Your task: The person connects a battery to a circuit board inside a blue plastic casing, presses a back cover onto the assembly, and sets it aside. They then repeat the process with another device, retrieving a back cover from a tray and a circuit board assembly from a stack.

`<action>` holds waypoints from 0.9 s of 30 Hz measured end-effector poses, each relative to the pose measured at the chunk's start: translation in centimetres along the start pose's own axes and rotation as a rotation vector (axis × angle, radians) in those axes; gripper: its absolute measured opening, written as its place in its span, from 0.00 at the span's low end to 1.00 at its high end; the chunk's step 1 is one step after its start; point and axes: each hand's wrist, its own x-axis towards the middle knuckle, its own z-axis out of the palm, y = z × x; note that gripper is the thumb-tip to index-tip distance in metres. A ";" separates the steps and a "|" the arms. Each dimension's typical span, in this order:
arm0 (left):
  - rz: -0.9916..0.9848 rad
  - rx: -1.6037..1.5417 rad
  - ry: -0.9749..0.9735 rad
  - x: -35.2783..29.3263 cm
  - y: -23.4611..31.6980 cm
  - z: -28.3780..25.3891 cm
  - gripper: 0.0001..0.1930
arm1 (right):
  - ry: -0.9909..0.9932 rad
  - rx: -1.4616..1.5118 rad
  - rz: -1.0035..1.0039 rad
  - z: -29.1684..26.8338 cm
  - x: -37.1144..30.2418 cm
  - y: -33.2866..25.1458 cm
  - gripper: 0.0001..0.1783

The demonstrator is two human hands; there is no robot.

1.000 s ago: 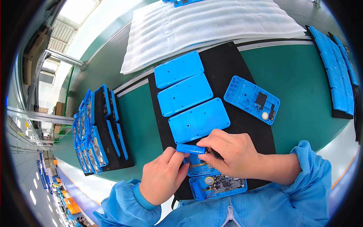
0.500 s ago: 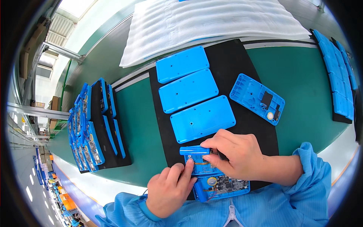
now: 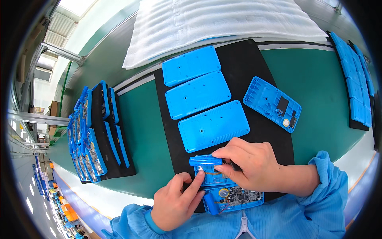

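Note:
My right hand (image 3: pixel 248 161) pinches a blue cylindrical battery (image 3: pixel 205 160) between thumb and fingers, above the far edge of an opened blue casing half (image 3: pixel 215 179). From the left, my left hand (image 3: pixel 175 203) reaches in with its index finger stretched out, the tip at a small silvery part by the battery; its other fingers are curled and seem to hold nothing. Nearer to me lies a second casing half with a green-black circuit board (image 3: pixel 240 195), a round yellow-rimmed cell (image 3: pixel 224 192) and another blue cylinder (image 3: pixel 211 203). My right hand hides part of the far half.
Three blue covers (image 3: pixel 213 126) lie in a column on a black mat (image 3: pixel 254 59). Right of them is a blue shell (image 3: pixel 272 104), inside up. Stacked trays of filled casings (image 3: pixel 89 135) stand left, more blue covers (image 3: pixel 354 79) right. White padded foam (image 3: pixel 223 24) lies at the back.
The battery and both hands stay nearly where they were. My left index finger has shifted very slightly at the silvery part; the whole view has moved a little.

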 end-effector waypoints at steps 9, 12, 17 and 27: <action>0.017 -0.087 0.096 -0.8 -0.6 0.1 0.23 | -0.032 0.003 0.009 -0.3 0.1 0.0 0.14; 0.040 0.048 0.056 0.0 -0.2 -0.2 0.23 | -0.004 0.003 0.005 -0.1 0.0 0.0 0.11; 0.086 -0.119 0.185 0.1 -0.9 -0.7 0.24 | -0.037 -0.001 0.003 -0.5 0.2 0.0 0.14; 0.147 -0.311 0.262 2.6 -1.0 -1.8 0.17 | -0.094 0.034 0.025 -1.3 -0.1 -0.9 0.15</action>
